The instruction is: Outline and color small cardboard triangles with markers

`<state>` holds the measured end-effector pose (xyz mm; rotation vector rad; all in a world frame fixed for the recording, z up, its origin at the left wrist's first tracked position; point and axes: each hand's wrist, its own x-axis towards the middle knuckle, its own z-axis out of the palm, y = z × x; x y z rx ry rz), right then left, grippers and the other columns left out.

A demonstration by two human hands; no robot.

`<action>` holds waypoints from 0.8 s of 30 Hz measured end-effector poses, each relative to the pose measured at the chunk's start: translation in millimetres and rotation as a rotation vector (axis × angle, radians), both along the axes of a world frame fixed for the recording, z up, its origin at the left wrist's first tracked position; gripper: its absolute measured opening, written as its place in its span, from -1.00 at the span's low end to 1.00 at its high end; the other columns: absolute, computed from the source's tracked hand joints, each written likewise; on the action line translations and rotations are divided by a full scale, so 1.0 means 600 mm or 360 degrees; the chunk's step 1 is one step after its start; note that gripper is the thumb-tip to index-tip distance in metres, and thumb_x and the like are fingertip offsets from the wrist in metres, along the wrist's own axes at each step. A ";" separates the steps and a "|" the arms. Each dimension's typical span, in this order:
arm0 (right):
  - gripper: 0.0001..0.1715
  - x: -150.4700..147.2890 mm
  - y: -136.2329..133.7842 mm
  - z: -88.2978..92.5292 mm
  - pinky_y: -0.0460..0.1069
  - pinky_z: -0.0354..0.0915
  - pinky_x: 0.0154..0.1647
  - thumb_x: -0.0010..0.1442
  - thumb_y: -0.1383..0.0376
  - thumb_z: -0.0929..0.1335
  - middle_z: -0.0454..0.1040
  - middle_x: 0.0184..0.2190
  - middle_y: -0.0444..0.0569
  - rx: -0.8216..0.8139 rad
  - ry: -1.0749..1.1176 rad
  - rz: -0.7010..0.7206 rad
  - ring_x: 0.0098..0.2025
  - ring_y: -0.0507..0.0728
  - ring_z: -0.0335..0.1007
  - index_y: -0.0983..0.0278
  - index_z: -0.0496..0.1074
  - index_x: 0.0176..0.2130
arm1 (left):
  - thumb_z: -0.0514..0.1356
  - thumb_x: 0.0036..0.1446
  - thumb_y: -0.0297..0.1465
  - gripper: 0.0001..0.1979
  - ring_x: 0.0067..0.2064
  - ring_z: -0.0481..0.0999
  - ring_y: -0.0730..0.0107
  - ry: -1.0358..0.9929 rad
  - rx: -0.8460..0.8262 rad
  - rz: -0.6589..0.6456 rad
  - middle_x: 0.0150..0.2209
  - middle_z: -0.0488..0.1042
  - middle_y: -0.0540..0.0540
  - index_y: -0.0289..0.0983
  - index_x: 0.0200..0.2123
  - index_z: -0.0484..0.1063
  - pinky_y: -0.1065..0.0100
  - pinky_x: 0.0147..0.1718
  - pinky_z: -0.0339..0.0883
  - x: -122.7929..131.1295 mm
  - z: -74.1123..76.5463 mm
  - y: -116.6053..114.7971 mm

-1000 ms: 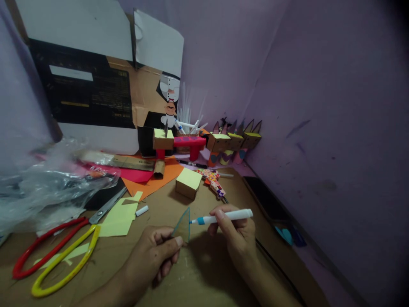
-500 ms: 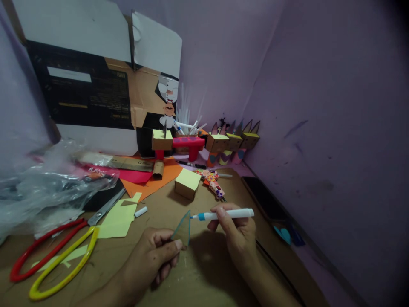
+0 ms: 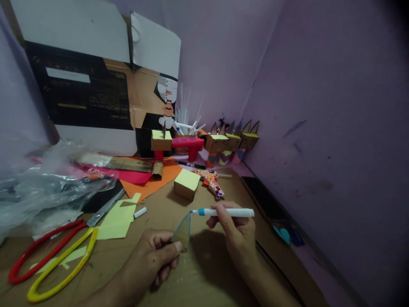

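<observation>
Between the thumb and fingers of my left hand [image 3: 161,256] is a small brown cardboard triangle [image 3: 184,230], point upward, with blue lines along its edges. My right hand [image 3: 236,234] grips a white marker [image 3: 228,212] with a blue collar, held nearly level. Its tip meets the top corner of the triangle. Beyond both hands sits a little cardboard box [image 3: 187,184] with a pale yellow top. A white marker cap [image 3: 140,212] lies on the cardboard left of the triangle.
Large scissors [image 3: 64,251] with red and yellow handles lie at left, by yellow paper [image 3: 119,217] and crumpled clear plastic [image 3: 47,183]. A patterned glue gun [image 3: 212,183], a phone [image 3: 263,196] and cardboard animal figures [image 3: 220,143] stand or lie farther back and right.
The marker tip has moved up slightly along the triangle's right edge to its top corner. My left hand keeps the same hold.
</observation>
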<state>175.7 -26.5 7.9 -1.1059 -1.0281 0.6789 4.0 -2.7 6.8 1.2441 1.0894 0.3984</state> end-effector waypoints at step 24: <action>-0.83 0.006 0.002 -0.005 -0.11 0.23 -0.52 0.13 0.23 0.30 0.42 -0.67 -0.18 0.0077 0.0091 -0.0004 -0.59 -0.01 0.33 0.28 0.43 -0.39 | 0.13 -0.14 -0.10 -0.63 -0.80 0.03 0.66 -0.0072 -0.0011 0.0009 -0.84 0.13 0.13 -0.30 -0.69 0.23 0.56 -0.81 -0.12 -0.001 -0.004 0.001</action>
